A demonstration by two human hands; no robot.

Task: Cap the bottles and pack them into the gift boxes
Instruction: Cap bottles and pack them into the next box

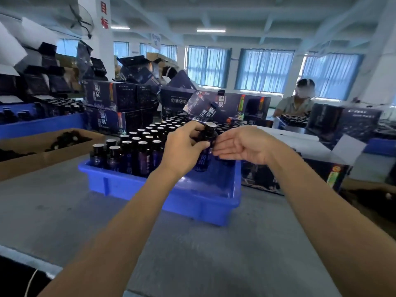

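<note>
Your left hand grips a dark bottle, holding it upright above the blue tray of bottles on the counter. Your right hand is relaxed, fingers straight, fingertips at the bottle's side.

Both arms are bare and reach forward, converging at mid-height: the left forearm comes up from the lower left, the right forearm from the lower right, its wrist bent inward. The left hand grips a dark bottle by its upper body, fingers curled over the far side, thumb pressed across the near side. The right hand is relaxed, palm turned toward the other hand, fingers together and nearly straight, tips at the bottle's side; contact unclear.
</note>
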